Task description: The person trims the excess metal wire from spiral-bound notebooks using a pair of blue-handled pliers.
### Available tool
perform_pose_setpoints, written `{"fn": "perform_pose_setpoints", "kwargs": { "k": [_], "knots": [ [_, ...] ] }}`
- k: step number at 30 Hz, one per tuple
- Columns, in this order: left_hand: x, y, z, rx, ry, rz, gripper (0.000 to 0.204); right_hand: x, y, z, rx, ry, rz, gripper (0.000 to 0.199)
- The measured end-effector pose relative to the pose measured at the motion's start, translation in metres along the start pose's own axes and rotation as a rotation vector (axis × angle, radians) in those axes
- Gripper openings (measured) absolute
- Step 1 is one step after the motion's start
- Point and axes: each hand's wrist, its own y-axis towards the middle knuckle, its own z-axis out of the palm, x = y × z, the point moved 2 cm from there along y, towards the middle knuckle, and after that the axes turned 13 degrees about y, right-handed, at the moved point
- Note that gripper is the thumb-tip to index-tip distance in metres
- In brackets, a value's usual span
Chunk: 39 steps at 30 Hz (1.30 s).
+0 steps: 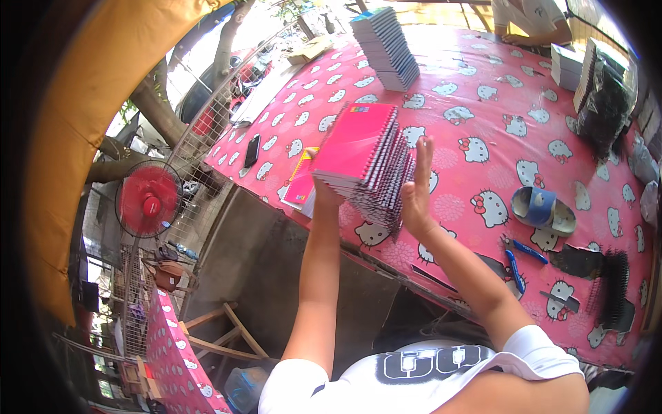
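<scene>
While the left hand [324, 190] grips the pink notebook stack [362, 162], the right hand [416, 183] presses flat, fingers unclenched.

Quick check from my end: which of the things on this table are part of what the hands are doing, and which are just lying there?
In hand:
- stack of pink spiral notebooks, left hand under its near end, right hand flat against the spiral side

Lying about:
- second notebook stack
- black phone
- tape rolls
- blue pens
- black binding combs
- red fan
</scene>
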Motion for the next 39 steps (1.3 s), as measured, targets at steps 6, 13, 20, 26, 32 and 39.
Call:
{"fn": "perform_pose_setpoints", "kwargs": {
  "k": [6,13,20,26,32,39],
  "knots": [
    [-0.042,0.004,0.044,0.073,-0.048,-0.044,0.094,0.040,0.039,0.002,0.167,-0.114,-0.186,0.079],
    [-0.035,-0.019,-0.163,-0.451,1.082,-0.365,0.086,0.092,-0.029,-0.054,0.092,0.002,-0.121,0.047],
    [0.020,-0.062,-0.165,-0.495,0.462,-0.735,0.039,0.045,-0.101,0.033,0.614,0.005,0.245,0.030],
    [0.013,-0.071,-0.202,-0.404,0.376,-0.687,0.036,-0.077,-0.074,0.136,0.143,-0.065,0.685,0.056],
    [0.000,-0.050,-0.182,-0.340,0.484,-0.724,0.036,-0.137,-0.069,0.162,-0.149,-0.156,0.594,0.069],
    [-0.002,-0.041,-0.196,-0.406,0.534,-0.569,0.033,-0.137,-0.076,0.160,-0.150,0.263,0.735,0.053]
  ]
}}
